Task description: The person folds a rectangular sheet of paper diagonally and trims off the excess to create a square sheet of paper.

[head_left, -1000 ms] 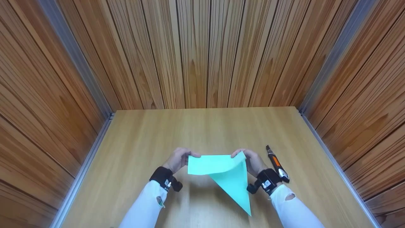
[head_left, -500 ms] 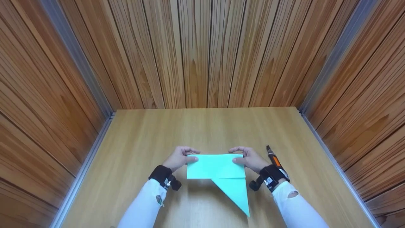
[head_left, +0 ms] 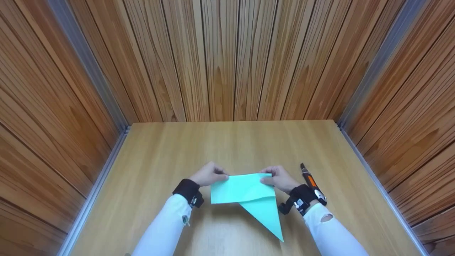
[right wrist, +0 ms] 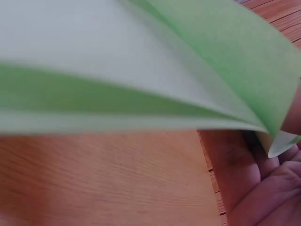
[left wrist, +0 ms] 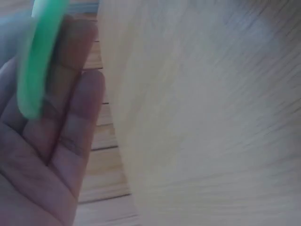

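Note:
A sheet of green paper (head_left: 238,188), folded into a rectangle with a triangular flap pointing down at its right, is held up over the table. My left hand (head_left: 209,174) pinches its upper left corner between thumb and fingers. At the upper right corner my right hand (head_left: 280,179) grips it, thumb in front and fingers behind. The left wrist view catches only a blurred edge of the paper (left wrist: 37,70) beside the fingers. From the right wrist, the folded layers of paper (right wrist: 225,61) show a pale inside, with the hand (right wrist: 263,188) at the lower right.
An orange and black utility knife (head_left: 311,181) lies on the table (head_left: 170,149) just beyond my right wrist. Wood-panelled walls (head_left: 227,60) with metal corner strips close in the back and both sides.
The top layer, earlier curled up at the right, now lies down over the flap. My left hand has turned and shifted slightly right along the top edge; my right thumb moved onto the front.

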Demonstrator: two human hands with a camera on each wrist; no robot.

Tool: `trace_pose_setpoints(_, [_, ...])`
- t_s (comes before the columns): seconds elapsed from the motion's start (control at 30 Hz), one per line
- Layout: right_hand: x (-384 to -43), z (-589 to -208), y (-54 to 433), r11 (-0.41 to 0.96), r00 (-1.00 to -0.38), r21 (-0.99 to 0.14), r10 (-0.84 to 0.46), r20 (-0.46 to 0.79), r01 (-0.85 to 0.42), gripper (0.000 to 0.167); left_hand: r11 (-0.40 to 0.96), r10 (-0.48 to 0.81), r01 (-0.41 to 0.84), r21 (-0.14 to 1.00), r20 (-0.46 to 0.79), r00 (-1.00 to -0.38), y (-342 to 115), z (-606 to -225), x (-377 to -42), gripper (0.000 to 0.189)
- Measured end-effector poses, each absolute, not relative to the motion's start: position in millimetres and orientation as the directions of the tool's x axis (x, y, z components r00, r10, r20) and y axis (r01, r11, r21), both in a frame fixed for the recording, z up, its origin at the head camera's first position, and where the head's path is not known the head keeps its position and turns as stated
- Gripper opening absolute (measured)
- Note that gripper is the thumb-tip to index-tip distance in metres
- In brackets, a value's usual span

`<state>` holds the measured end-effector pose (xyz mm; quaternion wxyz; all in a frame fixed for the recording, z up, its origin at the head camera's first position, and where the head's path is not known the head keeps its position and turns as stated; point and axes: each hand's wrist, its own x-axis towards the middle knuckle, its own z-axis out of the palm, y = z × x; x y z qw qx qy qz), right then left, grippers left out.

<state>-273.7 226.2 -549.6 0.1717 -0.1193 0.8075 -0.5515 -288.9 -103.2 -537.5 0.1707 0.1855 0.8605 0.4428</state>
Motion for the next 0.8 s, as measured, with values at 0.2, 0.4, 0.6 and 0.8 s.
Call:
trace_pose_setpoints(0.2, [-272.2, -545.7, 220.2, 0.365, -0.909, -0.931, -0.394, -0.138, -0.018, 0.026, 0.603, 0.490, 0.181, 0.777, -0.182, -0.852, -82.2, -524.7, -291.4, 0.020])
trace_pose_setpoints(0.4, [-272.7, -545.9, 219.7, 0.369, -0.902, -0.928, -0.416, -0.115, -0.052, 0.028, 0.628, 0.476, 0.168, 0.760, -0.205, -0.855, -74.9, -523.7, -291.3, 0.016])
trace_pose_setpoints(0.6, [-275.9, -541.5, 215.5, 0.489, -0.890, -0.859, -0.447, -0.095, -0.154, 0.029, 0.613, 0.480, 0.161, 0.774, -0.203, -0.853, -69.7, -530.5, -288.4, 0.015])
trace_pose_setpoints(0.8, [-277.6, -524.4, 194.4, 0.718, -0.873, -0.588, -0.487, -0.042, -0.373, 0.020, 0.611, 0.488, 0.204, 0.765, -0.161, -0.858, -58.2, -537.8, -288.6, 0.018])
